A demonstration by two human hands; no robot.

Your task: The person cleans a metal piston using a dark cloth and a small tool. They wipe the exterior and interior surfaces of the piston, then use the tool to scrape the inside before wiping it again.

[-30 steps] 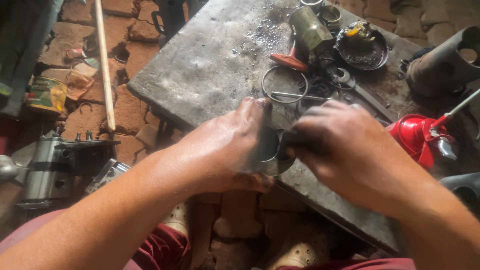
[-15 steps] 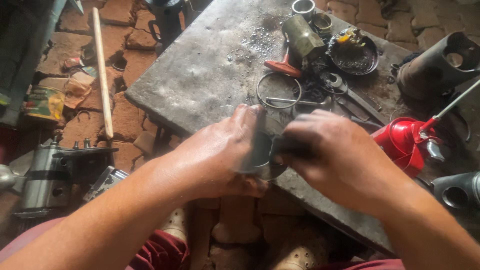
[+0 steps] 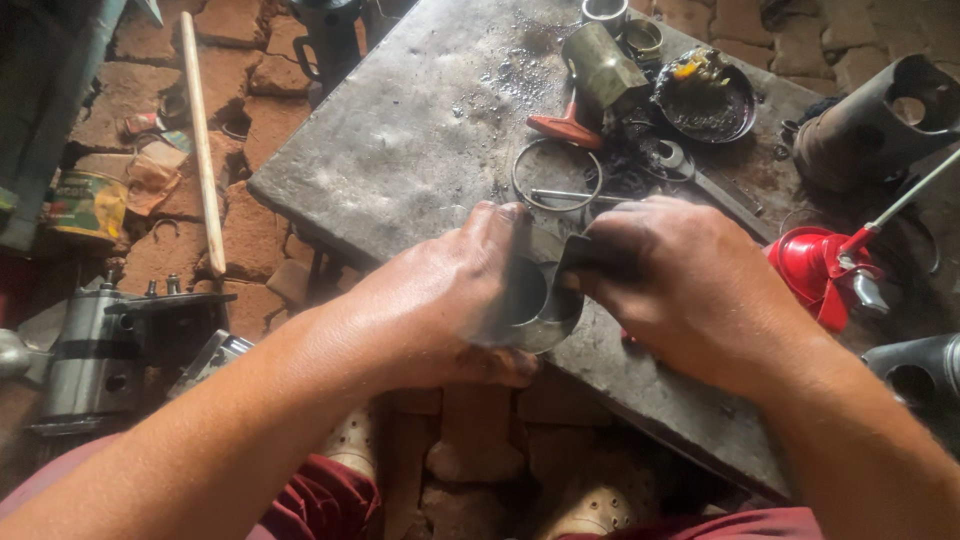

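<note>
Both hands gripped one hollow metal cylinder (image 3: pixel 532 305) at the slab edge (image 3: pixel 640 385): left hand (image 3: pixel 450 300) wrapped around it, right hand (image 3: pixel 680 280) pinching a dark strip (image 3: pixel 590 255) inside its rim, which risked slipping and a cut fingertip.

I see right hand (image 3: pixel 690 285) rubbing slightly toward 9 o'clock over metal cylinder (image 3: pixel 535 305); its bore seemingly more exposed.

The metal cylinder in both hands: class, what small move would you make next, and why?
Probably turn the metal cylinder a little in the left hand. That hand wraps its outer wall at the slab's near edge, open end up, while the right hand presses a small dark piece on the rim at one spot. Turning would bring the rest of the rim under it.
</note>
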